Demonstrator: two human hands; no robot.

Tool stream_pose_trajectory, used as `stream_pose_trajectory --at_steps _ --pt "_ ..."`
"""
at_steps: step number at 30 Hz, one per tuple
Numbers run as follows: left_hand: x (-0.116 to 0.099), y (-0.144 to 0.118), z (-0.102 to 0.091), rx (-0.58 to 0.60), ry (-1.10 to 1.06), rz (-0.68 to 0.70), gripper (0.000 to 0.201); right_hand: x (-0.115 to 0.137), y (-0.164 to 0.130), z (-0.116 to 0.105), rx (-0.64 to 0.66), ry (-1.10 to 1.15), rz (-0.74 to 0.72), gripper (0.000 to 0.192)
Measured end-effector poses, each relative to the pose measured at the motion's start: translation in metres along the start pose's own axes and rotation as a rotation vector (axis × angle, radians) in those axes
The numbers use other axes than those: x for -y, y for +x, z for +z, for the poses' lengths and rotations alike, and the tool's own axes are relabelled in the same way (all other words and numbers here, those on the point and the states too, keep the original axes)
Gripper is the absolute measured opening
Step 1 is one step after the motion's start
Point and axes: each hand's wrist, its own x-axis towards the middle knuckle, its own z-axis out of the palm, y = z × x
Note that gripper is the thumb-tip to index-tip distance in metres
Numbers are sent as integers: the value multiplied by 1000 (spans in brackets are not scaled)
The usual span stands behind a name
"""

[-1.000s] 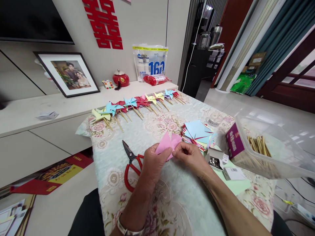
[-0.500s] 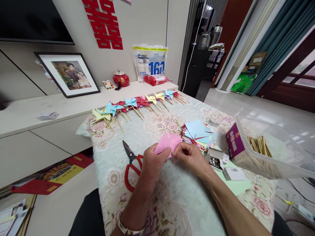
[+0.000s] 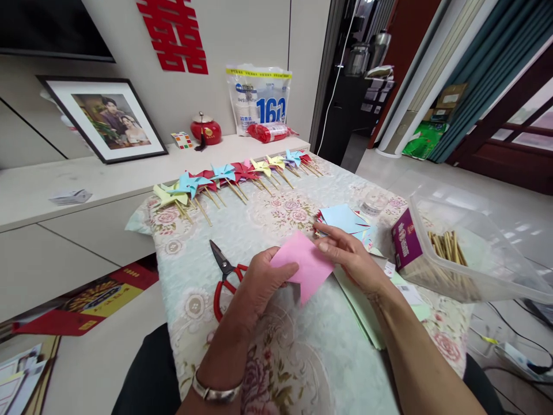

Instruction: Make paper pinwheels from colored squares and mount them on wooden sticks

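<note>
My left hand (image 3: 270, 274) grips a pink paper square with slits cut in it (image 3: 302, 262), thumb on top and the other fingers underneath. My right hand (image 3: 349, 253) lies along the paper's right edge, its thumb and forefinger apart; any contact of its lower fingers with the sheet is hidden. Just beyond that hand is a pile of cut coloured squares (image 3: 344, 218), a blue one uppermost. Red-handled scissors (image 3: 227, 271) rest left of my left hand, partly behind the forearm. Light green paper sheets (image 3: 360, 311) lie beneath my right wrist.
Finished paper pinwheels on sticks (image 3: 224, 176) line the table's far edge. At right stands a clear plastic bin (image 3: 488, 259) holding thin sticks (image 3: 449, 248). A roll of clear tape (image 3: 375, 202) sits behind the paper pile. A framed photo (image 3: 103, 118) stands on the cabinet.
The pink paper was bent up and pinched by both hands; now it is spread flatter. My right hand's fingers have loosened and stretched out. The small open box is now largely covered by that hand.
</note>
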Motion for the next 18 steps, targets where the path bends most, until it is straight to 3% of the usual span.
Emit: stream_pose_trajectory --at_steps 5,10,18 --pt "3 1 -1 74 130 -22 30 1 -5 5 137 -12 155 81" --pt "12 7 -3 86 308 35 16 -10 -3 3 252 7 182 87" --pt "18 9 -3 104 334 60 17 -8 -2 9 210 -113 139 93"
